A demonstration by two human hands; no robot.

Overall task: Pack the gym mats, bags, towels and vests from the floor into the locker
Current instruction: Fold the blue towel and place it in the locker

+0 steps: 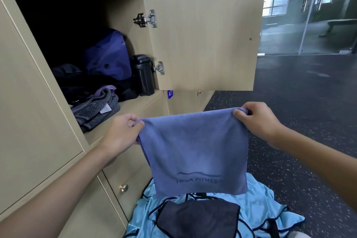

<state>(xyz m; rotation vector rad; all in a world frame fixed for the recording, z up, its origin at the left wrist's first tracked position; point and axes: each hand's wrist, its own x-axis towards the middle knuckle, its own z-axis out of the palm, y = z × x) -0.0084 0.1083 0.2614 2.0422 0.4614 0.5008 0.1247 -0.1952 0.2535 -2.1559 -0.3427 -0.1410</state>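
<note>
While it hangs flat between both hands, the blue towel is off the floor, held up by its top corners in front of the open locker. The left hand pinches the left corner with the thumb on the front. The right hand pinches the right corner, fingers curled over the edge. A print near the bottom edge reads YOGA FITNESS.

Likely step: fold the towel, then shelve it. To do it well, keep the top edge taut and level, bring the two corners together so the side edges match, then halve again until it is compact.

The locker shelf is up and left of the left hand. A striped grey cloth sits at its front edge, with a purple bag and a black bottle further back. The bare strip of shelf just ahead of the left hand looks like the best spot; slide the towel in flat without knocking the bottle. The locker door stands open above the hands, so lift under it.

Below the hands, light blue vests and a dark cloth lie on the floor, not yet packed.
</note>
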